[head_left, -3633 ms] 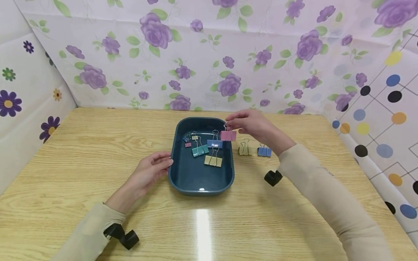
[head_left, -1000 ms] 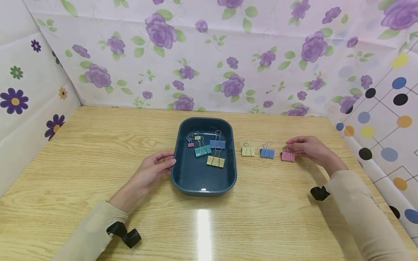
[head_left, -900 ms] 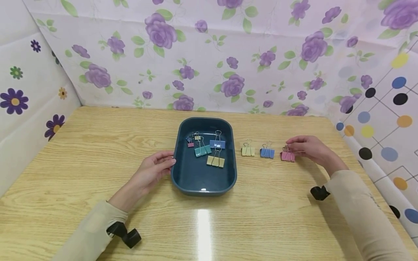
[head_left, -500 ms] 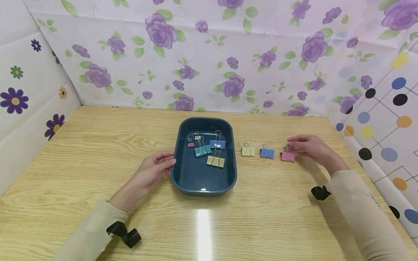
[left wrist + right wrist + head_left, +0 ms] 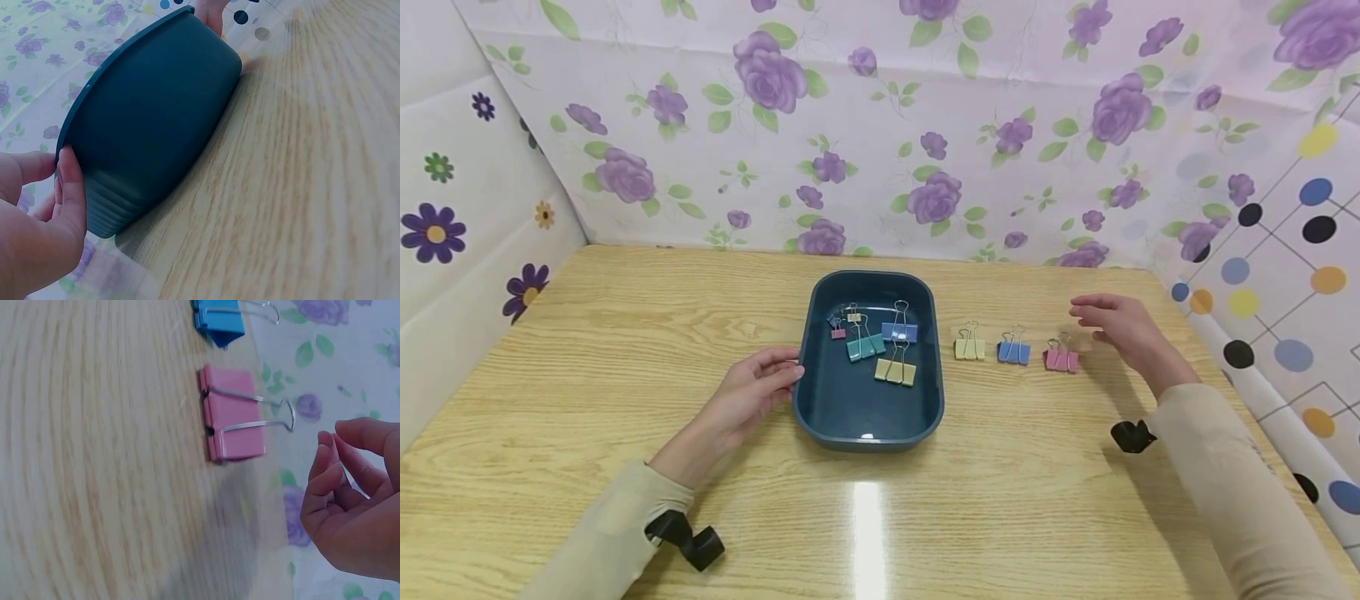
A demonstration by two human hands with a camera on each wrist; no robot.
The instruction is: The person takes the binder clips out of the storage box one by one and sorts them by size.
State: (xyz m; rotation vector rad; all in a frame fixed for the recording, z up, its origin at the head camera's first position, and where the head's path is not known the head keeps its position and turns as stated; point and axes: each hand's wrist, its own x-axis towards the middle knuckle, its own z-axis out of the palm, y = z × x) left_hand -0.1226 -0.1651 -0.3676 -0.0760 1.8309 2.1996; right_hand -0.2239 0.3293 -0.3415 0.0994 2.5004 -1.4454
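Since half a second ago, the right hand (image 5: 1116,329) has come off the pink binder clip (image 5: 1062,360) and risen a little toward the upper right; the clip has stayed put on the wooden table (image 5: 1000,500), right of centre in the head view. That hand's fingers are loosely bent, thumb near the fingertips, holding nothing.

Left of the pink clip sit a blue binder clip (image 5: 1014,352) and a yellow binder clip (image 5: 970,349), well apart from one another in a row.

At the frame's centre, the left hand (image 5: 752,383) pinches the left rim of the dark blue tray (image 5: 868,444), which contains a teal binder clip (image 5: 872,346), larger blue and yellow ones, and three tiny clips toward its upper left.
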